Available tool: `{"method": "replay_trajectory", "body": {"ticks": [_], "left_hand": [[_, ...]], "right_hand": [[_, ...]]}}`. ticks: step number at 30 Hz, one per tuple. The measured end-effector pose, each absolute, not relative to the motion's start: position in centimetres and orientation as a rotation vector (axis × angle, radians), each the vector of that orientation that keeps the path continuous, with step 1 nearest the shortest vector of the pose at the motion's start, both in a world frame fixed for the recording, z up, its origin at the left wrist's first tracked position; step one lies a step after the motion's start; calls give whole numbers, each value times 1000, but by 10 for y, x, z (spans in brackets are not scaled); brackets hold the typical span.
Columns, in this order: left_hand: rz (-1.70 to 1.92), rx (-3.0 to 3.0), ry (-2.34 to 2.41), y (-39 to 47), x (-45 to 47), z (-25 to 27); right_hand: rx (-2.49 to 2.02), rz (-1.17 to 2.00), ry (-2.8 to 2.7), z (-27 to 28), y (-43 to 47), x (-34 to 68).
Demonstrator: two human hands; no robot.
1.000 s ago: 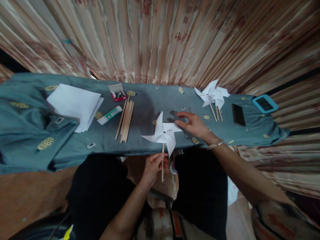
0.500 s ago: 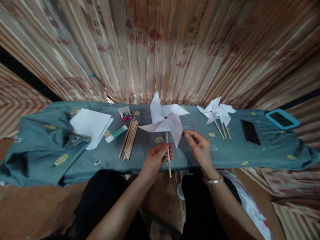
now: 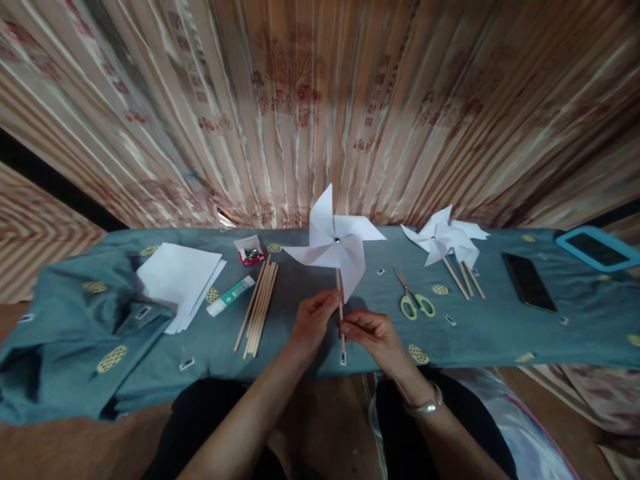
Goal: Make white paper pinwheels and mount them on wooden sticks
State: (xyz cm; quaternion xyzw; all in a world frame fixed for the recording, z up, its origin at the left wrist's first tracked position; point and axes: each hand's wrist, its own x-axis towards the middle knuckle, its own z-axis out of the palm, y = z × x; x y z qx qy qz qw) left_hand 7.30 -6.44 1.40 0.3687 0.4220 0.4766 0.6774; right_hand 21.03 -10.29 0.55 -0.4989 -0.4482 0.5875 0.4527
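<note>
A white paper pinwheel (image 3: 345,250) with a metal pin at its centre stands upright in front of me on a thin wooden stick. My left hand (image 3: 316,321) pinches that stick just below the blades. Lower down, the fingers of my right hand (image 3: 371,335) close around the same stick near its bottom end. Green-handled scissors (image 3: 408,295) lie on the cloth to the right of my hands. To the left is a bundle of wooden sticks (image 3: 262,308), beside a glue stick (image 3: 231,295) and a small red-and-white box of pins (image 3: 249,251).
White paper sheets (image 3: 180,273) lie at the left on the blue-grey cloth (image 3: 295,287). Several finished pinwheels (image 3: 443,237), a dark phone (image 3: 528,281) and a blue-framed tablet (image 3: 597,248) lie to the right. A patterned curtain (image 3: 320,120) hangs behind the table.
My right hand has gone from a blade tip down to the lower stick, closing on it. My left hand still grips the stick. The scissors have come into fuller view.
</note>
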Motion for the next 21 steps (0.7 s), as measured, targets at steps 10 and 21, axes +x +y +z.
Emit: {"method": "replay_trajectory", "body": {"ticks": [10, 21], "left_hand": [[1015, 760, 988, -69, 63, 5], [985, 814, 1031, -70, 58, 2]], "right_hand": [[-1187, 1402, -1082, -3, -94, 209], [-1226, 1293, -1120, 4, -86, 232]]}}
